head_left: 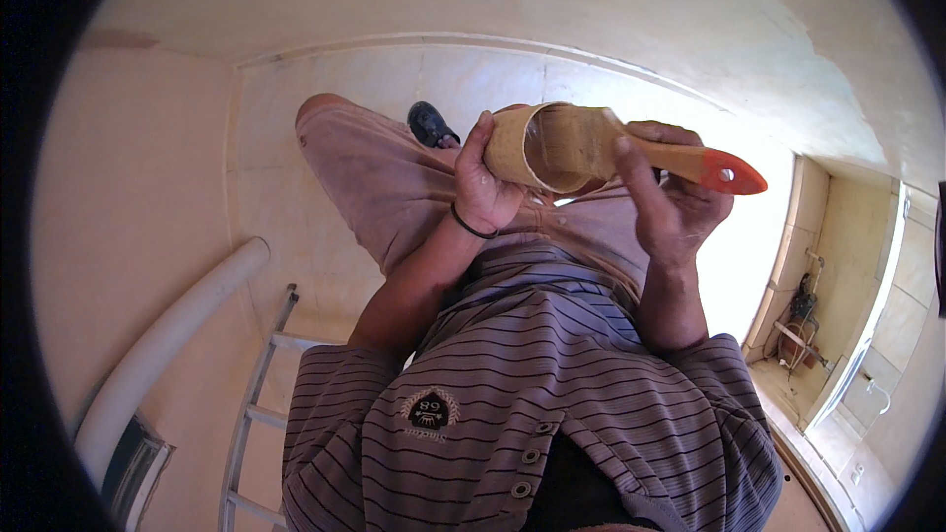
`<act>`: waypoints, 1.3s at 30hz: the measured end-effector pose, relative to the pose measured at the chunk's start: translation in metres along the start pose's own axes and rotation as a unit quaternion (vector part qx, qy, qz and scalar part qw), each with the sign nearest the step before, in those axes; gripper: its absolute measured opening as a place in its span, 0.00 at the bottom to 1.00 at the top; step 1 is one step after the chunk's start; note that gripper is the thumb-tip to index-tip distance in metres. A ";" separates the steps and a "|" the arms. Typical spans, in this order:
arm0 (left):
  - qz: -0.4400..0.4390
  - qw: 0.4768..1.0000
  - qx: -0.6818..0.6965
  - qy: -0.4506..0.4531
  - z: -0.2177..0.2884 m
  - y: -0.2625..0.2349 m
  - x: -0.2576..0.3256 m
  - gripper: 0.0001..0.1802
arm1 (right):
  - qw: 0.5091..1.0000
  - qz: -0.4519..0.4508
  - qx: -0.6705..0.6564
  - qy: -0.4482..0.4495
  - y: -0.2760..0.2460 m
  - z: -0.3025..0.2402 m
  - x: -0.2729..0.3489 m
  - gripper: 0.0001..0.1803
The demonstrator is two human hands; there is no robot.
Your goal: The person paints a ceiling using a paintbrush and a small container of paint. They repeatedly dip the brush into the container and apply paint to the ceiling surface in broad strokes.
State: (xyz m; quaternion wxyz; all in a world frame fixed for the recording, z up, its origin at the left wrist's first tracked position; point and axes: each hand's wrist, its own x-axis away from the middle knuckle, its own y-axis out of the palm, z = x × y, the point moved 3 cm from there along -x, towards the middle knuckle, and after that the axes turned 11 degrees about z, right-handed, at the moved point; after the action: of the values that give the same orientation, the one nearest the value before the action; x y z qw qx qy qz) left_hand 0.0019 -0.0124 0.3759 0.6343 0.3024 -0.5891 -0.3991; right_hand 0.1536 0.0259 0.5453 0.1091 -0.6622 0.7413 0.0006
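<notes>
A cream-coloured, paint-smeared cup [512,150] lies tipped in my left hand [480,182], its mouth turned to the right. My fingers wrap round its side, with the thumb along the near left. A wide paintbrush [680,159] with a wooden handle and a red end is in my right hand [662,199], gripped between thumb and fingers. The brush's pale bristles reach into the mouth of the cup. What lies deeper inside the cup is hidden.
A metal ladder [246,424] stands at the lower left, near a thick pale pipe [177,335] along the wall. On the right, a bright doorway frames a recess with piping and a dark device [803,305]. Below the cup, my foot wears a dark shoe [428,123].
</notes>
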 end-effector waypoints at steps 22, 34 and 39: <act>-0.024 0.999 -0.025 0.016 0.002 -0.006 -0.003 0.30 | 0.931 -0.161 0.187 -0.268 0.036 0.020 -0.001 0.11; -0.005 1.000 0.022 -0.004 0.001 -0.005 -0.002 0.28 | 0.996 0.032 -0.067 0.056 -0.005 0.010 -0.011 0.07; 0.009 1.000 0.023 -0.004 -0.001 -0.005 -0.003 0.29 | 0.993 0.042 -0.073 0.083 -0.023 0.030 -0.020 0.11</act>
State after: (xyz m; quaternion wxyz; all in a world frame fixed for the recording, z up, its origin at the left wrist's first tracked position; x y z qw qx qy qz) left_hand 0.0019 -0.0127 0.3699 0.6283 0.3104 -0.6032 -0.3809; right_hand 0.1827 0.0469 0.5226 -0.0014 -0.6347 0.7727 0.0040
